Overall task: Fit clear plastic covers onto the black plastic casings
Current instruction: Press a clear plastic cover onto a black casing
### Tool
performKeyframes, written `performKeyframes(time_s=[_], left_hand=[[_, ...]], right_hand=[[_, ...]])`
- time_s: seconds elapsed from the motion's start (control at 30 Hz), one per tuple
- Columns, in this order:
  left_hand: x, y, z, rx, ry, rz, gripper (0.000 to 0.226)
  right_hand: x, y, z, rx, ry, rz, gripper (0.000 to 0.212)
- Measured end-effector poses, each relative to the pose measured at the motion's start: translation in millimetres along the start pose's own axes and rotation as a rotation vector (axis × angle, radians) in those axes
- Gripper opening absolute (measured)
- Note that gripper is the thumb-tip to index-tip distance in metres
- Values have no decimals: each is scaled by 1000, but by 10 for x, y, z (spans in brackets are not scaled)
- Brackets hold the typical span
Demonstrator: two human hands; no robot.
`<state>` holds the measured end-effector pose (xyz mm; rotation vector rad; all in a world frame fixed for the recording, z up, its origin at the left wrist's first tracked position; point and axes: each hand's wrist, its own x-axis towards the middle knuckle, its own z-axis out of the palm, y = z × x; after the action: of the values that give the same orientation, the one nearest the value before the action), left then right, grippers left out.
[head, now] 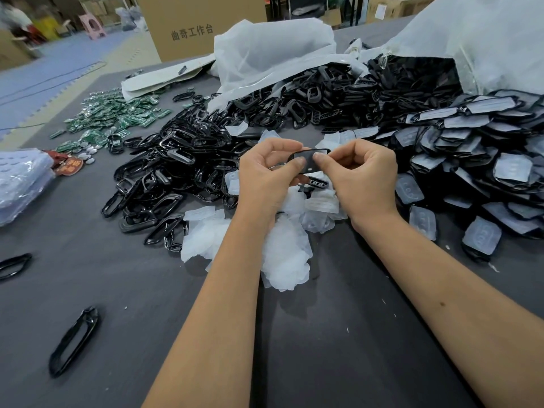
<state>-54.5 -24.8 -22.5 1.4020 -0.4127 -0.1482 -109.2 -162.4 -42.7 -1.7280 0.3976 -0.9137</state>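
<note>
Above the table's middle I hold one black casing (309,160) with a clear cover lying over its face. My left hand (268,175) grips its left end, thumb on top. My right hand (359,175) pinches its right end, thumb pressed on the cover. Beneath my hands lies a heap of loose clear covers (282,231). A big pile of bare black casings (182,172) spreads to the left. On the right, casings fitted with covers (477,160) are stacked up.
Green circuit boards (114,119) lie at the far left, beside white plastic bags (273,48) spilling black parts. Two stray black frames (73,340) rest on the grey table (323,348) near me. A clear packet (20,184) sits at the left edge; a cardboard box (191,25) stands behind.
</note>
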Motion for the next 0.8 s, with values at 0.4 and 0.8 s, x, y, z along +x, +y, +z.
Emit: performKeyframes(time_s=[0.4, 0.8], left_hand=[[-8, 30, -17, -62, 6, -65, 19], [-20, 20, 6, -85, -57, -37, 20]], right_hand=[[49, -23, -83, 426, -245, 246, 18], [76, -43, -118, 554, -323, 304, 15]])
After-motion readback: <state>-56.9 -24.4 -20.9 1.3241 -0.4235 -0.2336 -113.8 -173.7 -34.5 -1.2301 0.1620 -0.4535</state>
